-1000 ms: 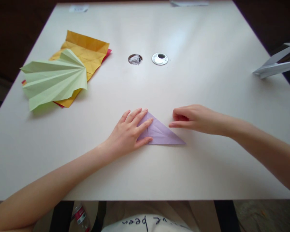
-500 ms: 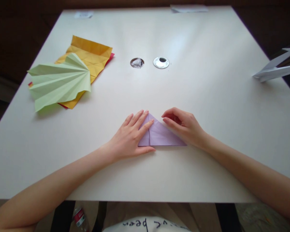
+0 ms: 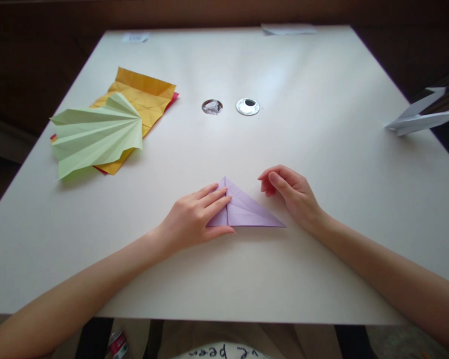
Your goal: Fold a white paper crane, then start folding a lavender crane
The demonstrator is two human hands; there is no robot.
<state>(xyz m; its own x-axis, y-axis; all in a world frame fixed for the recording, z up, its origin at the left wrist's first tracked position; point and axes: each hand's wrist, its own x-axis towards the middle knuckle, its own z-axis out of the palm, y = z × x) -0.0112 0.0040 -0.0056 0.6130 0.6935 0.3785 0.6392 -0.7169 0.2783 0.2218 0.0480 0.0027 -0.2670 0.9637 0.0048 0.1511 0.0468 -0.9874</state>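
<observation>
The person is working a sheet of purple paper [image 3: 247,212], which is lying flat on the white table [image 3: 322,149] at the near centre, directly in front of the body. The paper is already showing as a triangle with its point at 12 o'clock and its long edge at 6 o'clock; creases are running from the point downward, so several folds are judged complete, while no finished figure is showing yet.

The left hand [image 3: 192,217] is resting on the triangle's 9 o'clock half, fingers extended and spread flat, pressing the paper down without gripping it. The right hand [image 3: 292,194] is sitting at 3 o'clock of the triangle, just beside its sloping edge, fingers loosely curled and holding nothing; contact with the paper cannot be confirmed.

At 10 o'clock a pleated green paper fan [image 3: 95,134] is lying on crumpled yellow paper [image 3: 145,97]. At 2 o'clock, at the table edge, a white paper plane [image 3: 419,119] is sitting.
</observation>
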